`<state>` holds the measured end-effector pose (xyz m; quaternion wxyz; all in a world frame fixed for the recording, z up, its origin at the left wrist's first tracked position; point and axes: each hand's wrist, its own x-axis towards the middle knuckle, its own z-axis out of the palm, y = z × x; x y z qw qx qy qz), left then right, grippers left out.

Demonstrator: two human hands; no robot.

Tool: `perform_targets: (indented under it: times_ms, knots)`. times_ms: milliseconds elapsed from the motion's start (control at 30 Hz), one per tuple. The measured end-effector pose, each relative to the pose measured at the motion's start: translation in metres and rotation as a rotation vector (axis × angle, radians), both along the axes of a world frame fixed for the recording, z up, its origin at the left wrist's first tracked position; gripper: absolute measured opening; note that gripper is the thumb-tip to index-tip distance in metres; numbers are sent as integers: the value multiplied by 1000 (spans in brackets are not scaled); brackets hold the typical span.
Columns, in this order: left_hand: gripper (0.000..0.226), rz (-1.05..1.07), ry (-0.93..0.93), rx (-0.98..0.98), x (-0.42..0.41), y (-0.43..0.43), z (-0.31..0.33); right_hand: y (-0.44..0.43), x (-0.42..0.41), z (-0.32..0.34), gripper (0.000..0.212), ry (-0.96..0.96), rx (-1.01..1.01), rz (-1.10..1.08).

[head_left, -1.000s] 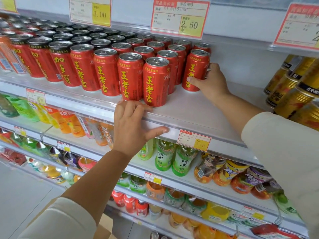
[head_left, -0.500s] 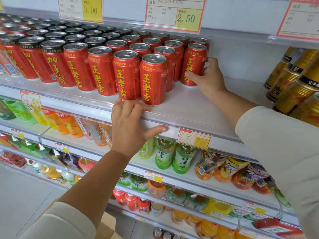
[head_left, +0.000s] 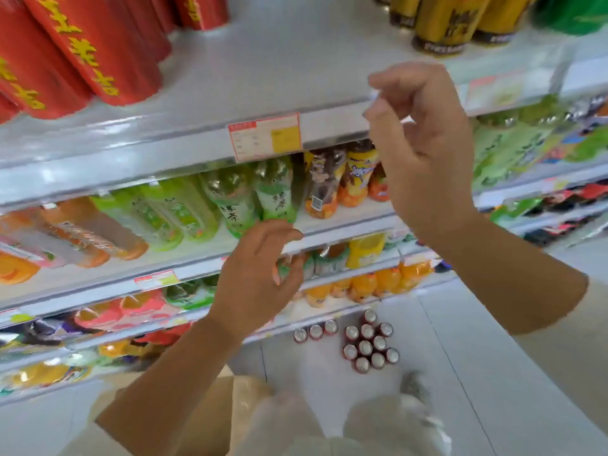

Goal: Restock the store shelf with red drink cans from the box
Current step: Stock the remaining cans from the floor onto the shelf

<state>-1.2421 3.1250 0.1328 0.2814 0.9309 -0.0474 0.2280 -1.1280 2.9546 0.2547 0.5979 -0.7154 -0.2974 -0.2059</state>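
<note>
Two empty, loosely curled hands: left hand [head_left: 260,274], right hand [head_left: 424,139], before the shelf [head_left: 263,70] edge. Red cans [head_left: 98,51] at its left end.

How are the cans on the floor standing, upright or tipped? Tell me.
Upright: the cans on the floor all show round silver tops facing up.

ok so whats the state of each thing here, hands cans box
left hand: loosely curled, holding nothing
right hand: loosely curled, holding nothing
red drink cans on white shelf: standing, packed together
loose red cans: upright, clustered on floor
brown cardboard box: on floor, mostly hidden
</note>
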Motion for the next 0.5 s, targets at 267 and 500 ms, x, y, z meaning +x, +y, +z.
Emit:
perform_targets:
  times_ms: [267, 500]
  knots:
    - [52, -21, 759, -38, -35, -43, -159, -104, -55, -217, 19, 786, -304, -205]
    - [54, 39, 1174, -54, -54, -101, -303, -174, -76, -415, 36, 1313, -614, -341]
